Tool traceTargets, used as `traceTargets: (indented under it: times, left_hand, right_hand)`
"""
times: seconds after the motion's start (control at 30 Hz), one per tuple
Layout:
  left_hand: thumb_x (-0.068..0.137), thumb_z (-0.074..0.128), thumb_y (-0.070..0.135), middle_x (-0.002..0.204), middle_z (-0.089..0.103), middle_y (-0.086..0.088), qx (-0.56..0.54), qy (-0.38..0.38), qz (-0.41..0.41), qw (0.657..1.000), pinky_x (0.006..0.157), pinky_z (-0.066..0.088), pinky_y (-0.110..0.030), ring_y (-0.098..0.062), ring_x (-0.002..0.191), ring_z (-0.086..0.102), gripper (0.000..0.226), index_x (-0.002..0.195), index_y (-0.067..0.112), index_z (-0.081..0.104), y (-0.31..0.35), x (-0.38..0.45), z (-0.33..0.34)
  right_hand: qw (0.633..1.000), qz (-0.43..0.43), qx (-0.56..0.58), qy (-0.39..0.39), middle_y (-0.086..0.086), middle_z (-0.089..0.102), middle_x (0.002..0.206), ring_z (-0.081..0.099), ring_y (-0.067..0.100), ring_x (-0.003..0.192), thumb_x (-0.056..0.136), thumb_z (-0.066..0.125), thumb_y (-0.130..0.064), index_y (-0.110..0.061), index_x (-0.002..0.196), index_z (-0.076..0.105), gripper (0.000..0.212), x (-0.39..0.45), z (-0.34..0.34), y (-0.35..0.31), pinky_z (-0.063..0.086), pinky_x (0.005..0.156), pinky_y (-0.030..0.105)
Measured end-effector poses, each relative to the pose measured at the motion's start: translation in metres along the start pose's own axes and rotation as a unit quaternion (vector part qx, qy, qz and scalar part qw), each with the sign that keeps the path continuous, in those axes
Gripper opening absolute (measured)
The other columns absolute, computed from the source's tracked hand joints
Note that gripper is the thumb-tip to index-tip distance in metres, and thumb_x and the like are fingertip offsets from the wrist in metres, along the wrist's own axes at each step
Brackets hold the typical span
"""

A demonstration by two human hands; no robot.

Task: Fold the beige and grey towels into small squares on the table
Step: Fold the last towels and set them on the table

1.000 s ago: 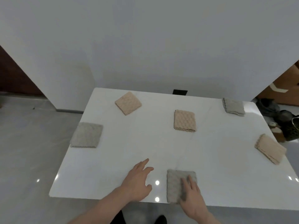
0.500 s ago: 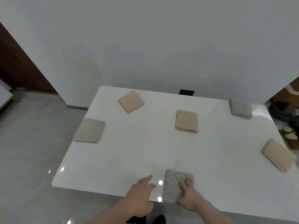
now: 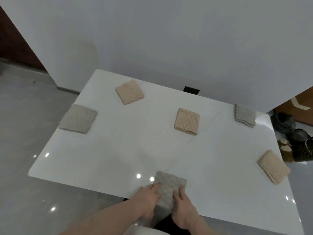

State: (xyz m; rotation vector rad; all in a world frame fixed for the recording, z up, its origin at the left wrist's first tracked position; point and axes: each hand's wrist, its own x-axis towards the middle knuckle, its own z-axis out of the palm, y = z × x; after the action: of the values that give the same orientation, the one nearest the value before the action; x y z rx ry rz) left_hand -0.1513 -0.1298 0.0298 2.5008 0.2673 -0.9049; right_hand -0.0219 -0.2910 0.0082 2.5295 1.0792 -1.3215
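Six towels lie folded square on the table [image 3: 118, 150]. Both hands, left [image 3: 145, 200] and right [image 3: 183, 209], grip the near grey towel [image 3: 169, 187] at the edge; little seems left.

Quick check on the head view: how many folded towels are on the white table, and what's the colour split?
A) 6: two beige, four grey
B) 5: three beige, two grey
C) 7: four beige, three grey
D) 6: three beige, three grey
D: beige folded squares lie at far left-centre, centre and right edge; grey ones at left edge, far right and the near edge, where both hands touch it.
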Motion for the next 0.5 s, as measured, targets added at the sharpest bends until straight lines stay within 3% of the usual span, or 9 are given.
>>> traceTargets:
  times: [0.13,0.2,0.27,0.4,0.5]
  left_hand:
    - [0.086,0.066,0.026,0.171,0.001,-0.006,0.043,-0.021,-0.04,0.998,0.125,0.008,-0.058,-0.035,0.156,-0.003,0.075,0.153,0.012,0.037,0.009,0.009,-0.003]
    - [0.087,0.065,0.028,0.172,-0.004,-0.005,0.037,-0.037,-0.075,0.996,0.125,0.002,-0.059,-0.036,0.157,-0.009,0.084,0.159,0.013,0.025,0.016,0.014,-0.001]
    - [0.087,0.064,0.029,0.172,-0.006,-0.004,0.016,-0.033,-0.107,0.994,0.125,0.003,-0.057,-0.037,0.157,-0.007,0.093,0.163,0.016,0.012,0.027,0.02,0.005]
    - [0.085,0.063,0.033,0.171,-0.001,-0.006,0.002,-0.004,-0.178,0.984,0.124,0.012,-0.052,-0.033,0.154,0.006,0.095,0.163,0.016,0.009,0.055,0.027,0.012]
    - [0.084,0.059,0.033,0.169,0.009,-0.009,0.005,0.01,-0.209,0.978,0.12,0.021,-0.051,-0.031,0.149,0.019,0.088,0.161,0.015,0.019,0.073,0.032,0.006]
  right_hand:
    - [0.999,-0.022,-0.041,-0.016,0.012,0.006,0.161,0.044,0.035,0.138,0.078,0.046,-0.046,-0.021,0.152,0.029,0.08,0.014,-0.007,0.003,0.046,0.106,0.037]
    - [0.996,-0.047,-0.06,-0.04,0.017,0.011,0.159,0.052,0.036,0.13,0.083,0.055,-0.04,-0.02,0.147,0.039,0.069,0.019,-0.016,0.008,0.047,0.106,0.034]
    - [0.99,-0.092,-0.092,-0.051,0.019,0.006,0.162,0.052,0.037,0.129,0.088,0.056,-0.03,-0.022,0.149,0.038,0.065,0.022,-0.022,0.019,0.045,0.108,0.032]
    - [0.978,-0.149,-0.14,-0.05,0.011,-0.034,0.159,0.054,0.038,0.124,0.089,0.056,-0.022,-0.02,0.157,0.019,0.078,0.017,-0.027,0.042,0.05,0.098,0.04]
    - [0.972,-0.167,-0.156,-0.062,0.015,-0.023,0.164,0.037,0.038,0.136,0.091,0.056,-0.029,-0.025,0.156,0.022,0.074,0.017,-0.042,0.044,0.041,0.107,0.043]
